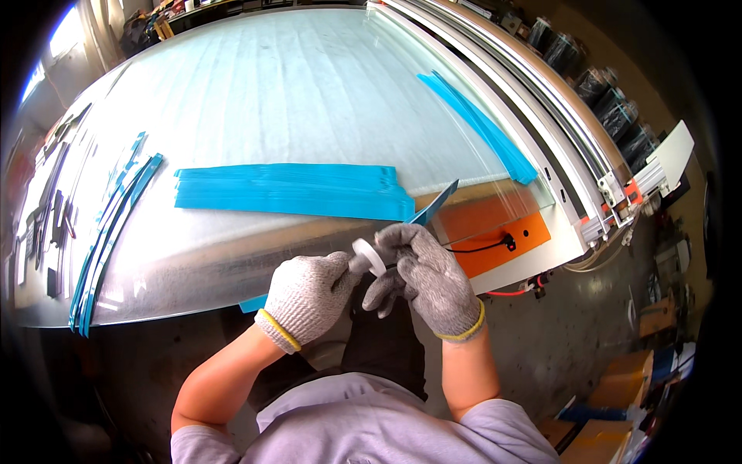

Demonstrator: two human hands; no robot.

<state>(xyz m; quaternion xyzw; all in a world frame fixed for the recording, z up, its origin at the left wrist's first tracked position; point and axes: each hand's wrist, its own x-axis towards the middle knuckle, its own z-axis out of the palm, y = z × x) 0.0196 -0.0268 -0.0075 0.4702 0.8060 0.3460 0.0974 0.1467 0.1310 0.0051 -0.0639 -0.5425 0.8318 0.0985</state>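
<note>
Both gloved hands met at the table's [232, 263] near edge. The left hand [309, 298] pinched a small white tape roll [369, 256], while the right hand [429, 278] closed its fingers on a blue strip [434, 207] angled up to the far right. A stack of blue strips [290, 190] lay just beyond.

Head-worn fisheye, close above gloved hands, facing down onto wide worktable [232, 263]

We see a big pale table [294, 85] carrying a stack of blue strips [290, 190], more blue strips [483, 127] near its right rail, others along the left edge [108, 232].
</note>
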